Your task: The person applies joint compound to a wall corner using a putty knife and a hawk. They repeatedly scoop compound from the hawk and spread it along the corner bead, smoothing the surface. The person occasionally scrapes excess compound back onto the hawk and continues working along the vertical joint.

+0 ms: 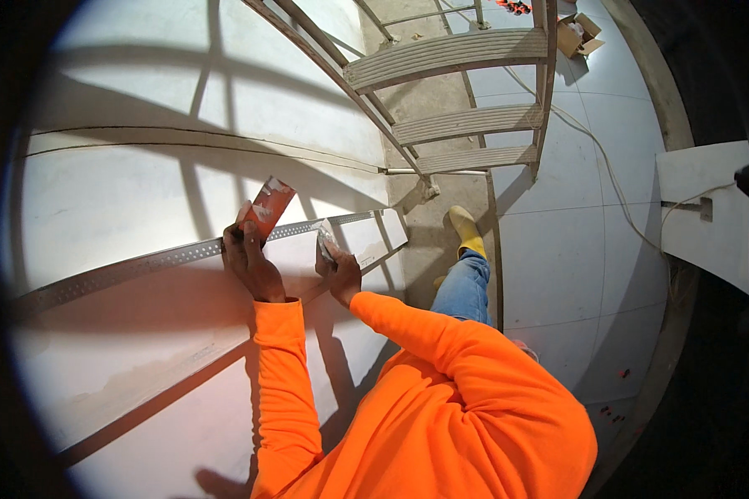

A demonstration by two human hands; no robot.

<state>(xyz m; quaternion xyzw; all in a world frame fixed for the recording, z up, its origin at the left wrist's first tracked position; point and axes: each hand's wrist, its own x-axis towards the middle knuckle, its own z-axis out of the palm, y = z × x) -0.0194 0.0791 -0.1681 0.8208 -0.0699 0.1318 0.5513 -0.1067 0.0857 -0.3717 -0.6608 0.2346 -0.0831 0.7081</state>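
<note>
I see left hand [250,264] gripping red-handled trowel [268,208] on perforated corner bead [141,266]; right hand [341,279] gripping putty knife [324,243] just right.

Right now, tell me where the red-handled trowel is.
In the head view it sits left of centre: the red-handled trowel is in the left hand, pressed against the perforated metal corner strip on the white wall, beside the right hand.

Red-handled knife [268,208] gripped by left hand [250,262] against perforated corner bead [141,268]; smaller knife [324,244] held by right hand [342,279]. Ladder [458,125] seen below.
</note>
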